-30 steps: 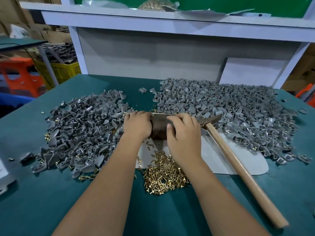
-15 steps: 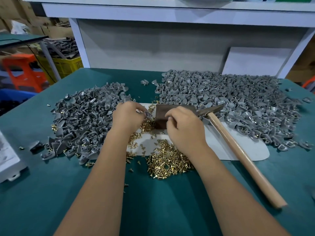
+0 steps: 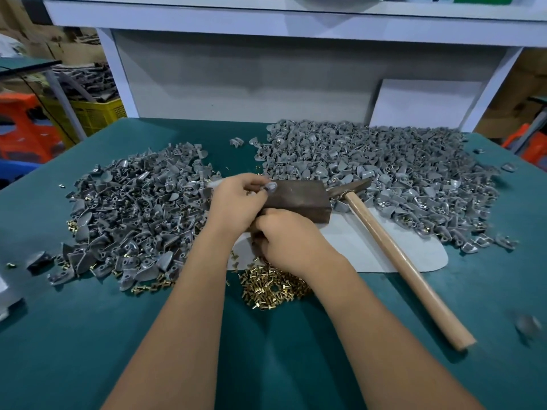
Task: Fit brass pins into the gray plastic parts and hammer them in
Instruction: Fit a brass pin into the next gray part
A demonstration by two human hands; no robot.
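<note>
green-topped bench (image 3: 88,335) fills the frame, white shelf frame (image 3: 296,22) along the top edge.
- gray plastic parts, left heap (image 3: 133,214): centre left of the frame, a few brass pins mixed in at its lower edge.
- gray plastic parts, right heap (image 3: 384,173): upper right of centre, the larger of the two.
- brass pins (image 3: 275,287): loose pile at lower centre, just below the hands, partly on a pale mat (image 3: 370,250).
- dark metal block (image 3: 299,199): centre of the frame, on the mat, between the heaps.
- hammer (image 3: 396,255): lying flat, head beside the block's right end, wooden handle running to the lower right.
- left hand (image 3: 236,205): fingers curled, pinching a single gray part (image 3: 270,186) against the block's upper left corner.
- right hand (image 3: 290,241): fingers curled under, at the block's lower left edge just above the pin pile; cannot tell what, if anything, it grasps.
- yellow crate (image 3: 91,113) and orange stool (image 3: 23,125): upper left, beyond the bench.
</note>
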